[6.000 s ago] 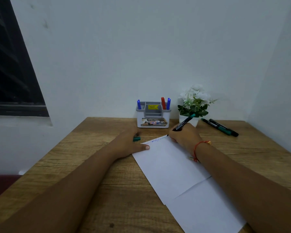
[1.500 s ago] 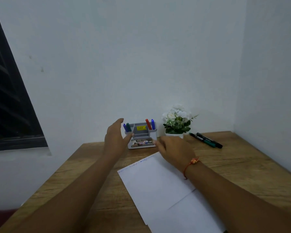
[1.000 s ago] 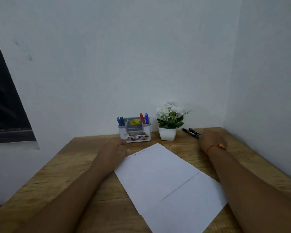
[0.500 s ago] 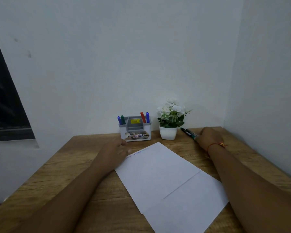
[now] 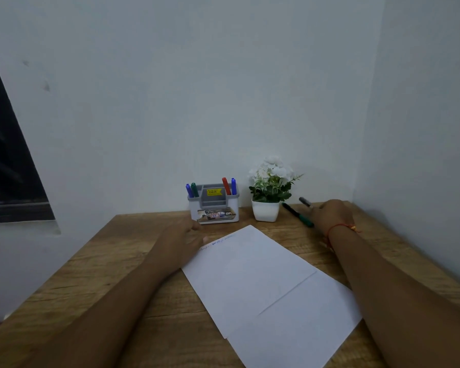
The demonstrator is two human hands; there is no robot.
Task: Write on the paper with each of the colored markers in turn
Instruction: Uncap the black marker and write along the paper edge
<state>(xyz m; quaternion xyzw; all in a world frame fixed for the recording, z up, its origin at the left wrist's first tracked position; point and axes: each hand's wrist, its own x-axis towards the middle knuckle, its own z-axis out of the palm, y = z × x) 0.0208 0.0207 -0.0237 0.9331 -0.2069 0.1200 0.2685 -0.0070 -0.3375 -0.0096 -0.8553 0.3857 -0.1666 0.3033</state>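
The grey and white marker holder (image 5: 214, 208) stands at the back of the wooden table (image 5: 112, 261), against the wall. In its left end stand a blue marker (image 5: 188, 190) and a green marker (image 5: 194, 189); in its right end, a red marker (image 5: 226, 185) and a second blue marker (image 5: 233, 185). In front of the holder, a little to the right, lies the white paper (image 5: 263, 282), turned at an angle, its far corner near the holder. A short line of small writing (image 5: 219, 239) runs along its far left edge. The left hand (image 5: 181, 235) rests on the table just in front of the holder's left part, fingers loosely bent and holding nothing, fingertips touching the paper's edge. Just right of the holder stands a white flower pot (image 5: 266, 211). Further right of the holder the right hand (image 5: 329, 215) grips a black marker (image 5: 305, 202), lifted from the table; one end sticks out toward the holder, blurred, and the fingers are mostly hidden behind the hand. Between pot and this hand a green-ended marker (image 5: 298, 215) lies on the table. A red thread bracelet (image 5: 339, 226) is on the right wrist
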